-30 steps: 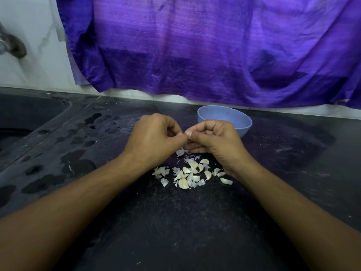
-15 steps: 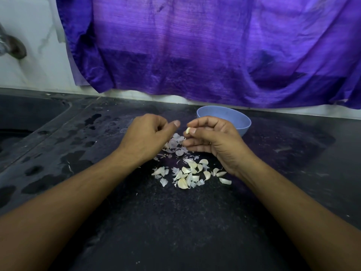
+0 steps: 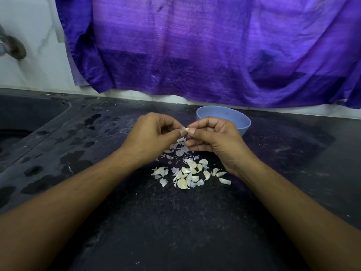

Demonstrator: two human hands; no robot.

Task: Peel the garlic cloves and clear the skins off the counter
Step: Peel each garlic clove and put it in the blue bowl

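Observation:
A small garlic clove (image 3: 187,129) is pinched between the fingertips of my right hand (image 3: 213,141), raised above the dark counter (image 3: 175,222). My left hand (image 3: 154,137) meets it from the left, thumb and forefinger pinching at the same clove. Below the hands lies a heap of thin white skins (image 3: 178,148). Nearer to me sits a scatter of several pale garlic cloves (image 3: 190,173) mixed with more skins. A light blue bowl (image 3: 224,119) stands just behind my right hand; its inside is mostly hidden.
A purple cloth (image 3: 205,45) hangs over the white wall behind the counter. A dark sink (image 3: 21,122) lies at the left, with a metal tap (image 3: 11,46) above it. Wet patches (image 3: 74,159) mark the counter's left part.
My left hand had pulled away to the left, leaving the clove in my right hand; now it has come back and its fingertips meet the clove again.

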